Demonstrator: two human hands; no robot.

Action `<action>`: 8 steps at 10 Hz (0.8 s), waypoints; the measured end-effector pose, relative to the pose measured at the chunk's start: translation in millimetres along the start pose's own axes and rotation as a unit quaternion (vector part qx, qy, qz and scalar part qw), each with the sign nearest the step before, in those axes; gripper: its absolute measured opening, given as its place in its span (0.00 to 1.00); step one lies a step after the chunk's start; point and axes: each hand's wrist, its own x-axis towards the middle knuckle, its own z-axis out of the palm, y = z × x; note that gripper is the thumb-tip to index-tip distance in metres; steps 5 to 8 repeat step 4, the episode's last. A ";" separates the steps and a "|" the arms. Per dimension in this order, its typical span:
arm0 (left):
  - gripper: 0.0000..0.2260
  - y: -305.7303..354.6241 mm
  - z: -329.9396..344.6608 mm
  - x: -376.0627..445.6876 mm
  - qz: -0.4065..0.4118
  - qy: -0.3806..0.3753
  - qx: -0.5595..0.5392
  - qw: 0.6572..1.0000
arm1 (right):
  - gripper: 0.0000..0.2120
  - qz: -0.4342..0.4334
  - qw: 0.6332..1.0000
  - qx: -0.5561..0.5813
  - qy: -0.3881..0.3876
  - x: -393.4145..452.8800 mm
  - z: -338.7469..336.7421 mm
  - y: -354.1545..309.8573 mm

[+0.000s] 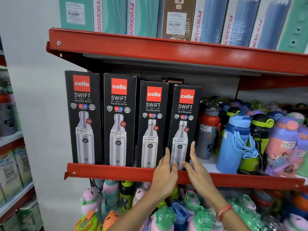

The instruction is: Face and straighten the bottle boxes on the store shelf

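Two hands bracket the fourth Cello Swift box (183, 124), right of centre in the frame. Our left hand (165, 175) lays flat fingers on its left edge, and our right hand (196, 170) lays them on its right edge. Both sets are spread and straight, pressing rather than gripping.

A hard push from the left could, we judge, slide the box into the red-capped bottle (208, 129) just beside it and topple the loose kids' bottles (241, 140) further right. Pressure this low could also tip the tall box backward.

Three sibling boxes (118, 120) stand in a row to its left, fronts forward, the third one (152, 125) touching ours. All sit behind the red shelf lip (116, 171). Varmora cartons (143, 15) fill the upper shelf, more kids' bottles crowd the frame's bottom, and a white wall (33, 97) closes the left.
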 end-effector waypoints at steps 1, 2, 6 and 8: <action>0.27 -3.6 -1.9 -9.8 0.015 -0.006 0.002 1.000 | 0.35 -0.004 1.000 -0.016 0.018 -7.8 0.4 -0.3; 0.27 -2.2 -5.8 -14.4 0.010 -0.020 0.010 1.000 | 0.34 -0.001 0.999 -0.029 0.034 -15.6 2.1 -2.8; 0.27 21.1 -39.8 -8.4 0.073 0.018 -0.014 0.997 | 0.28 -0.082 0.980 -0.061 0.172 -10.8 -14.8 -43.7; 0.27 21.1 -39.8 -8.4 0.073 0.018 -0.014 0.997 | 0.28 -0.082 0.980 -0.061 0.172 -10.8 -14.8 -43.7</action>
